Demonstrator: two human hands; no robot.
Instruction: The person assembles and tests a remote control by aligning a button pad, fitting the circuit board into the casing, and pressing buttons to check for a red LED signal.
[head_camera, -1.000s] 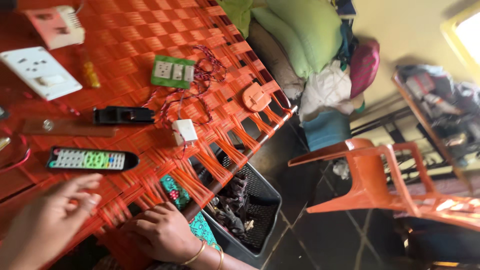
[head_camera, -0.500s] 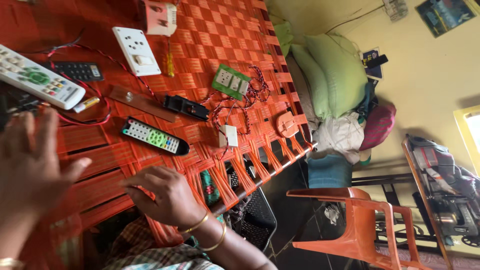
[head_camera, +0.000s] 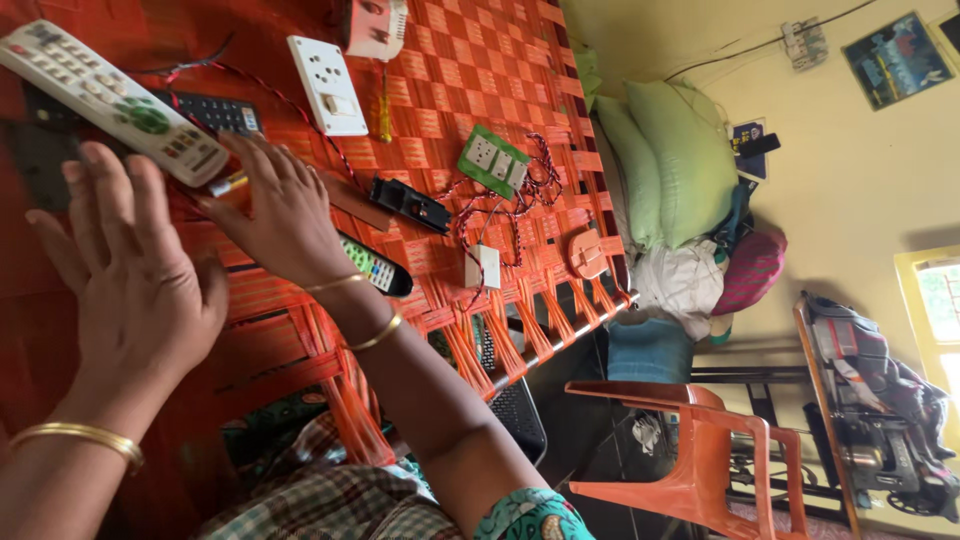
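Observation:
My left hand hovers flat over the orange woven cot, fingers apart, holding nothing, just below a white remote. My right hand reaches in from the lower right and rests with spread fingers over a black remote with green buttons, covering most of it. Its fingertips are next to a small cylinder at the white remote's end. A second black remote lies partly under the white one.
On the cot lie a white socket plate, a yellow screwdriver, a green switch board with red wires, a black oblong part and a small white box. An orange plastic chair and green pillows stand beyond the edge.
The view has swung toward the cot's other end. My right hand has moved up from the cot's edge onto the black remote, and my left hand has shifted nearer the white remote.

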